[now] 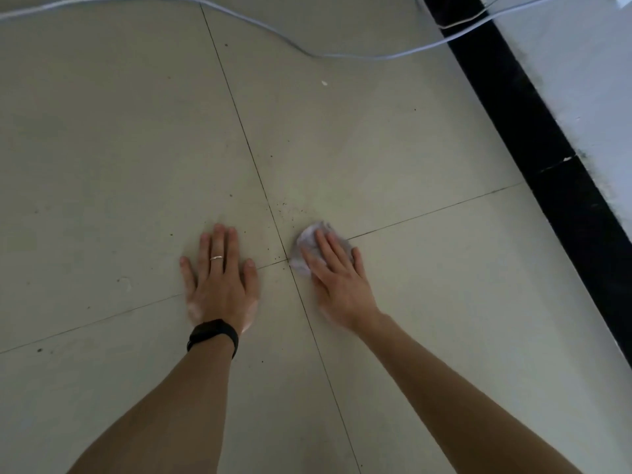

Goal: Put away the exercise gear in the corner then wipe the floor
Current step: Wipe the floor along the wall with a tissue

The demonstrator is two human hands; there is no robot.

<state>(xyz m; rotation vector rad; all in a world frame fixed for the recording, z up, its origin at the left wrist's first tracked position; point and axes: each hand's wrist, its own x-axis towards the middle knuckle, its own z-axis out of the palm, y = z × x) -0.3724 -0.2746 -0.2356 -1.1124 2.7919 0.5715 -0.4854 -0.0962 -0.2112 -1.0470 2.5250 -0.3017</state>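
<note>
left hand: flat on floor, fingers straight
right hand: flat, pressing cloth to floor

Smooth, faintly glossy floor tiles, a crumpled soft cloth, a glossy black skirting.

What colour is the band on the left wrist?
The wristband is black, shown in the head view.

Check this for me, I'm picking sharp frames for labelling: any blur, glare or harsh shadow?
Head view: the right hand and the cloth under it are slightly motion-smeared; the left hand is sharp, with a faint pale sheen on the floor by its heel; light is dim and even, no hard shadows.
</note>
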